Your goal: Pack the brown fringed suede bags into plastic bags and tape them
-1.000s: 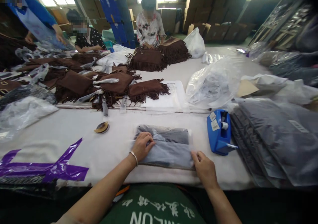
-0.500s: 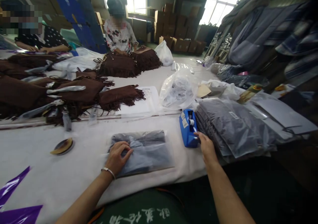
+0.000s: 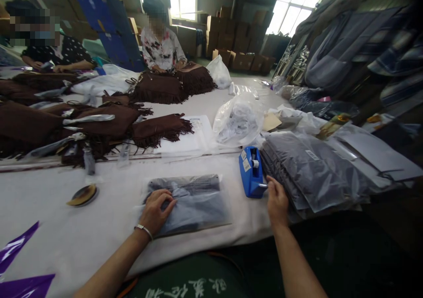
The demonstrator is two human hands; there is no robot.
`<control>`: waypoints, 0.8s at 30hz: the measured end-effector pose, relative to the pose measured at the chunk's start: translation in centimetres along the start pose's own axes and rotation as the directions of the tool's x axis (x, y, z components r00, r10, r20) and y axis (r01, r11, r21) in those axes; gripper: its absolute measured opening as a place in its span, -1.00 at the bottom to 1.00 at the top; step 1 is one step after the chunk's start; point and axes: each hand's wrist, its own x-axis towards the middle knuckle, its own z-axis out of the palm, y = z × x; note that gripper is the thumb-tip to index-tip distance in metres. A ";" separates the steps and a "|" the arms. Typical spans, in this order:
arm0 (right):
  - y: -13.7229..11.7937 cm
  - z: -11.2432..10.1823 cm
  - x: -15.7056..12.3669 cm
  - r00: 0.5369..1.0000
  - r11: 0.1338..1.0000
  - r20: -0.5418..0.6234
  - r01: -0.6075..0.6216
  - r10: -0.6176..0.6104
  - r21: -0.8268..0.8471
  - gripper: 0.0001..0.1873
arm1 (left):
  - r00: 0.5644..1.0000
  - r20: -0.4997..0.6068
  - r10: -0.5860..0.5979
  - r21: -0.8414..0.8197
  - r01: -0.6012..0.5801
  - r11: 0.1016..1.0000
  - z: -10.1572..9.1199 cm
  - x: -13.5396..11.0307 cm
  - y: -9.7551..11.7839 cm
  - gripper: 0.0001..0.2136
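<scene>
On the white-covered table lies a flat clear plastic bag (image 3: 201,205) with dark grey folded cloth inside. My left hand (image 3: 157,210) rests on the bag's left part, thumb apart from the bent fingers, a bracelet at the wrist. To the right of the bag stands a blue tape dispenser (image 3: 250,172) with a small roll in it. A short strip of clear tape (image 3: 263,185) reaches from its front edge to my right hand (image 3: 276,201), whose thumb and fingers are pinched on the strip's end.
Bagged grey cloth items (image 3: 307,165) are stacked right of the dispenser. Behind it sits a clear bag of white scraps (image 3: 239,121). Brown fringed bags (image 3: 109,121) cover the far left. A dark round dish (image 3: 82,195) lies left. Two people (image 3: 161,46) work across the table.
My right hand has drawn slightly right and away from the dispenser, and a short strip of tape now spans the gap. My left hand stays on the bag.
</scene>
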 end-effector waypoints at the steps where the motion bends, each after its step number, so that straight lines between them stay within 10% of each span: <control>1: -0.6 0.3 0.5 0.999 1.000 0.042 0.007 -0.007 0.017 -0.53 | 1.000 -0.005 -0.001 0.000 0.001 1.000 0.0 0.0 0.0 -0.86; 12: 1.3 -0.4 -4.8 0.995 0.995 -0.057 -0.083 0.081 -0.047 -0.33 | 0.999 -0.006 -0.053 -0.009 0.053 0.999 -0.5 -0.3 0.3 -0.87; 16: -1.6 0.4 -4.7 0.964 0.992 0.242 0.122 -0.113 -0.024 -0.31 | 0.996 0.008 -0.083 -0.083 0.084 0.993 -0.6 -0.4 0.1 -0.88; 18: -5.0 2.6 -4.5 0.789 0.962 0.556 0.258 -0.262 0.086 -0.35 | 0.995 0.010 -0.099 -0.104 0.099 0.990 -0.6 -0.4 -0.1 -0.89; 20: -8.6 5.8 -4.1 0.510 0.916 0.774 0.334 -0.375 0.224 -0.34 | 0.994 0.009 -0.110 -0.103 0.111 0.989 -0.6 -0.4 -0.1 -0.89; 24: -13.0 12.7 -3.4 0.059 0.736 0.921 0.622 -0.386 0.268 -0.26 | 0.993 0.020 -0.115 -0.047 0.116 0.992 -0.7 -0.5 0.0 -0.91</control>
